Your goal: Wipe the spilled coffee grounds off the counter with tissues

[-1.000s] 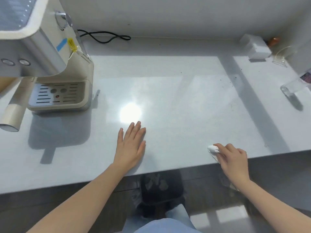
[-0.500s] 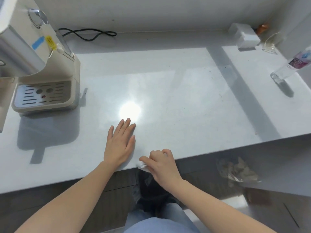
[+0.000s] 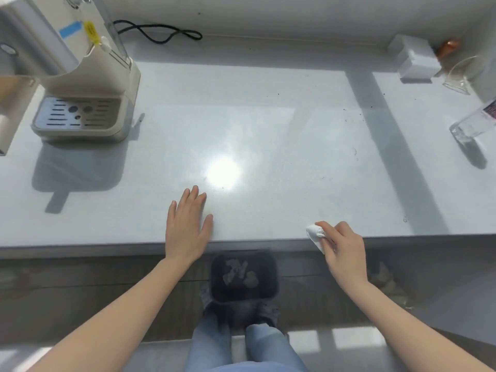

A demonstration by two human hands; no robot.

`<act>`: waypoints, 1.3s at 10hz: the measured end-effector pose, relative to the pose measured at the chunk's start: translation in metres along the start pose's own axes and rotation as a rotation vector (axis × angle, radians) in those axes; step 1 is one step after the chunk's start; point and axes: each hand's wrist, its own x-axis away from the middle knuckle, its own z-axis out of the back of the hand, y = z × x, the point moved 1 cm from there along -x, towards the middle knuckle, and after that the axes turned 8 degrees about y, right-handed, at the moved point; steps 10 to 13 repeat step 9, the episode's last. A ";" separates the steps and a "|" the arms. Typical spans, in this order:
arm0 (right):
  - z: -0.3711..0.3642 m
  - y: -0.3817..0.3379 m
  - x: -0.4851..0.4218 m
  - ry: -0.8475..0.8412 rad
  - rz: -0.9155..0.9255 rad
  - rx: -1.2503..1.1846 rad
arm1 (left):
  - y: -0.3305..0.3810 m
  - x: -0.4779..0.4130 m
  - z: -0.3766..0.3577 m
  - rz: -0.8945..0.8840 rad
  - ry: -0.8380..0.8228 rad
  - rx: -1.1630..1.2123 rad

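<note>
Left hand [image 3: 188, 229] flat and spread, palm down on the worktop [image 3: 268, 130] near its front edge, holding nothing. Right hand [image 3: 343, 245] curled at the front edge, fingers pinched closed around a crumpled white tissue [image 3: 315, 233] pressed to the surface there. Scattered dark coffee grounds [image 3: 355, 154] farther back and to the right, well apart from the tissue. Coffee machine [image 3: 80, 84] at far left, black cord [image 3: 161, 33] behind it. White box [image 3: 414, 59] and clear bottle [image 3: 472, 124] at far right. Dark bin [image 3: 243, 275] with crumpled paper on the floor below the edge, between the two arms.
</note>
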 end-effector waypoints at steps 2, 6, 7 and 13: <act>-0.052 -0.030 0.073 -0.473 0.140 -0.163 | 0.056 0.119 -0.026 -0.139 -0.112 0.298; -0.199 0.006 0.099 -0.796 -1.450 -0.733 | 0.004 0.200 -0.162 0.432 -0.476 0.091; -0.216 0.012 0.105 -0.888 -1.431 -0.682 | -0.008 0.186 -0.184 0.367 -0.518 -0.021; -0.219 0.022 0.117 -0.813 -1.382 -0.597 | -0.013 0.174 -0.191 0.303 -0.567 -0.111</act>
